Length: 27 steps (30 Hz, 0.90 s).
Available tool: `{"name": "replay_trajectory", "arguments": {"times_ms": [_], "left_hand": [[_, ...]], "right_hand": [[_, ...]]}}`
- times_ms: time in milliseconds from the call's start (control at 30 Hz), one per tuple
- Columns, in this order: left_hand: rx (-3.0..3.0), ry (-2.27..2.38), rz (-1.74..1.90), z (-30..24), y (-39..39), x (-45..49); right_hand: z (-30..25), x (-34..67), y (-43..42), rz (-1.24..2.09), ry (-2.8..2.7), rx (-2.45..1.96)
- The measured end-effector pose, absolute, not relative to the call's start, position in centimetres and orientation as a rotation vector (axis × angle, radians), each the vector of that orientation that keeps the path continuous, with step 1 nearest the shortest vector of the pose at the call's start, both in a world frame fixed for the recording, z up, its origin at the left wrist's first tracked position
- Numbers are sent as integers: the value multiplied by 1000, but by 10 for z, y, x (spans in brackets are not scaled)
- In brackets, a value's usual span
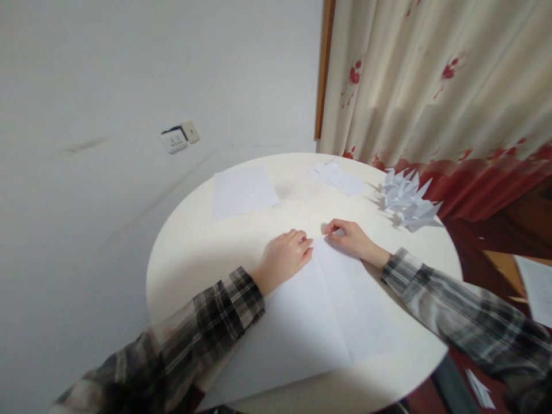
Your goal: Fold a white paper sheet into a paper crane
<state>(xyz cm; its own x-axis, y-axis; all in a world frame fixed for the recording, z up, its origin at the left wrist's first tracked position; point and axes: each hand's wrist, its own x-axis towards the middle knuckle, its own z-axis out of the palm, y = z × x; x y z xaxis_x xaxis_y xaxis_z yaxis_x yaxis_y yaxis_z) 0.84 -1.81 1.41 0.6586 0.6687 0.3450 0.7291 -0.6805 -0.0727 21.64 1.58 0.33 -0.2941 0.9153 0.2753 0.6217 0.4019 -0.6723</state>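
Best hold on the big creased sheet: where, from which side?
Probably the far edge of the sheet, pinched either side of its crease, from left and right: lying mostly flat, it offers only edges to pinch, and the left hand and right hand are there.

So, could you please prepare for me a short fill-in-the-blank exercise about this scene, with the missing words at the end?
1. The left hand and the right hand are at the far end of a large, white, creased sheet of ____.
2. The pointed, folded, white paper figures stand nearer to the ____ hand.
3. The long cream fabric curtain has splash-like marks coloured ____.

Missing words: paper; right; red.
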Motion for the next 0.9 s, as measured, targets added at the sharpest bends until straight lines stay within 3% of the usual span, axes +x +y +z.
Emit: {"name": "replay_trajectory", "arguments": {"times_ms": [900], "left_hand": [[-2632,-1212,-251,17,-21,8]], "right_hand": [[-1,214,17,587,-1972,-1264]]}}
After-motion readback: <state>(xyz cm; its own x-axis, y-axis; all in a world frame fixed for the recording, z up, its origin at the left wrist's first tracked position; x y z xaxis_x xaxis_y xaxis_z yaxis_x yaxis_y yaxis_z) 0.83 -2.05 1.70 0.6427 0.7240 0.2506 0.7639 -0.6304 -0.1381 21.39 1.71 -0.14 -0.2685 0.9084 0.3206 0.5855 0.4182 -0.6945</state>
